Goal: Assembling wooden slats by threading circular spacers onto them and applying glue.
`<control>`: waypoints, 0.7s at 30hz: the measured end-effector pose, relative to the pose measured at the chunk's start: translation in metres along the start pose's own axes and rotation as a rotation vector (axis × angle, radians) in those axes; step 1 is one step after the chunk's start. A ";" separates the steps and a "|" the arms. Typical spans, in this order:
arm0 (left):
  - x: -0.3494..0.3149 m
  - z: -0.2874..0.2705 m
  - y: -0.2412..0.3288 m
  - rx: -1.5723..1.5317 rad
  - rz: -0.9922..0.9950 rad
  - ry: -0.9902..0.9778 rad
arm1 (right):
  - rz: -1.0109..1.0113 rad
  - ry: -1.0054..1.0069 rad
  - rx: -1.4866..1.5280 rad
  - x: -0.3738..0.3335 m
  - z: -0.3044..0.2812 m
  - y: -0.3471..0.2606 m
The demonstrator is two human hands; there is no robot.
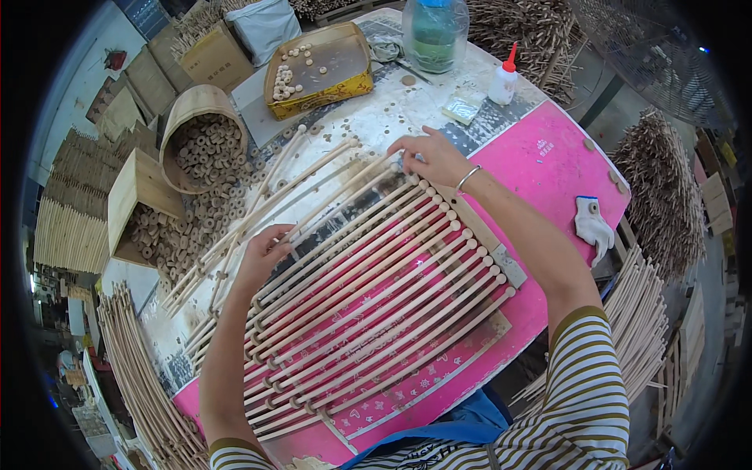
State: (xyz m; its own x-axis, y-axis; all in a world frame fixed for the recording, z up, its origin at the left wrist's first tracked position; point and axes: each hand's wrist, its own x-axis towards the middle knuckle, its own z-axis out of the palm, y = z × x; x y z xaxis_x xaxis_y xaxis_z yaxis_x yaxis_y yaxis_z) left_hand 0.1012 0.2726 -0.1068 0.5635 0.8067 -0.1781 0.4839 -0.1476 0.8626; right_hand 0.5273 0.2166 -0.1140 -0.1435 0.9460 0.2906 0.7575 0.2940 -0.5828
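Observation:
A thin wooden stick (338, 196) slants between my hands above the far side of the rack. My left hand (265, 257) pinches its lower left part between thumb and fingers. At its upper right end, the curled fingers of my right hand (433, 160) close on the tip; a bracelet circles that wrist. Below lies a row of wooden sticks with round ball ends (376, 294), side by side across a wooden rack (501, 262). Wooden rings (270, 382) sit near their lower left ends. More loose sticks (254, 211) lie beyond my left hand.
A wooden bucket (178, 117) and a wooden box (129, 184) spill wooden rings (192, 223) at left. Farther back stand a yellow tray (345, 92) of wooden balls, a bagged jar (433, 47) and a red-capped glue bottle (503, 82). A white glove (593, 225) lies on the pink sheet (548, 168).

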 end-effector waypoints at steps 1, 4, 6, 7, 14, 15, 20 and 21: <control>0.002 0.003 0.001 -0.021 -0.004 -0.017 | 0.000 -0.001 0.000 0.002 -0.001 -0.001; 0.007 0.018 0.007 -0.041 -0.032 -0.032 | 0.128 0.110 0.116 -0.004 -0.001 0.009; 0.007 0.021 0.005 0.003 0.032 -0.046 | 0.125 0.110 0.116 -0.009 -0.002 0.009; 0.008 0.018 0.000 0.024 0.034 -0.061 | 0.126 0.110 0.115 -0.011 -0.001 0.008; 0.005 0.024 0.000 -0.067 -0.011 -0.058 | -0.032 0.046 -0.211 -0.013 0.012 0.009; 0.006 0.022 -0.009 0.025 0.037 0.017 | -0.036 0.048 -0.238 -0.008 0.015 0.012; -0.021 0.009 0.026 0.445 0.307 0.336 | -0.019 0.311 -0.059 -0.005 -0.004 -0.011; -0.037 0.009 0.068 0.552 0.447 0.332 | -0.012 0.298 0.018 -0.007 -0.024 -0.023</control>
State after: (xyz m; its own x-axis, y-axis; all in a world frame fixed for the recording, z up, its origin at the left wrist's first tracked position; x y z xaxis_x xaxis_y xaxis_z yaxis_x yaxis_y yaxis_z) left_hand 0.1194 0.2271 -0.0456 0.5959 0.7196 0.3563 0.5704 -0.6917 0.4430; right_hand 0.5258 0.1994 -0.0845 0.0428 0.8615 0.5060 0.7452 0.3098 -0.5905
